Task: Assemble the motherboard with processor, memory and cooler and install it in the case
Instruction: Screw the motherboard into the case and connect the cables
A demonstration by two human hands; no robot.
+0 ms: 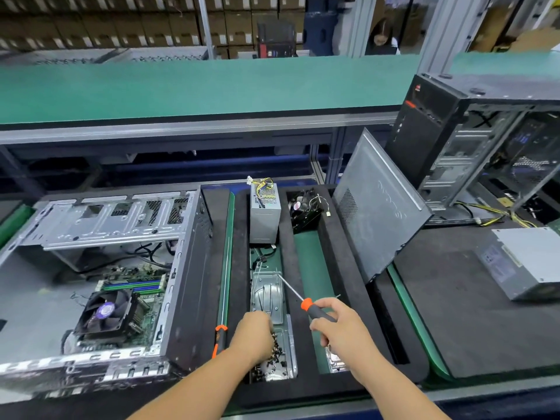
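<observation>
An open metal case (pixel 188 268) lies on its side at the left. Inside it sits the green motherboard (pixel 145 322) with a black fan cooler (pixel 104 312) and memory sticks (pixel 133 286) fitted. My right hand (pixel 336 324) grips a black screwdriver with an orange collar (pixel 315 310), its shaft pointing up and left. My left hand (pixel 253 331) reaches down into a pile of small dark screws (pixel 274 356) in a metal tray, fingers curled into the pile.
A black foam organiser (pixel 292 262) holds a grey power supply (pixel 264 213), a loose black fan (pixel 306 209) and a second screwdriver (pixel 222 304). A grey side panel (pixel 378 213) leans at the right. Another case (pixel 472 137) and power supply (pixel 527 262) stand further right.
</observation>
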